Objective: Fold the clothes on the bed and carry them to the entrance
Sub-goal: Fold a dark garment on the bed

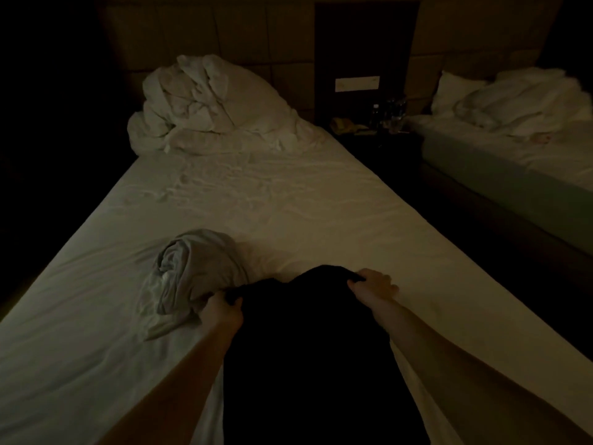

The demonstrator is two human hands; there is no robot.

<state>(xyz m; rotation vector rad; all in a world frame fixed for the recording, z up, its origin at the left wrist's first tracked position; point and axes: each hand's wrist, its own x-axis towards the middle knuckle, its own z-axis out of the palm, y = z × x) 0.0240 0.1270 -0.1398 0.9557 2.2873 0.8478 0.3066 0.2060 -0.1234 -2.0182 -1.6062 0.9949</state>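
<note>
A black garment (308, 342) lies spread on the near part of the bed (256, 200), running from its far edge down to the bottom of the view. My left hand (223, 311) pinches its far left corner. My right hand (373, 284) grips its far right corner. A crumpled grey garment (192, 277) lies on the sheet just left of the black one, touching my left hand's side. The room is dim, so details of the black cloth are lost.
A bunched white duvet (208, 104) sits at the head of the bed. A dark nightstand (378, 130) with bottles and a yellow item stands to the right. A second bed (513, 146) with rumpled bedding lies beyond a dark aisle.
</note>
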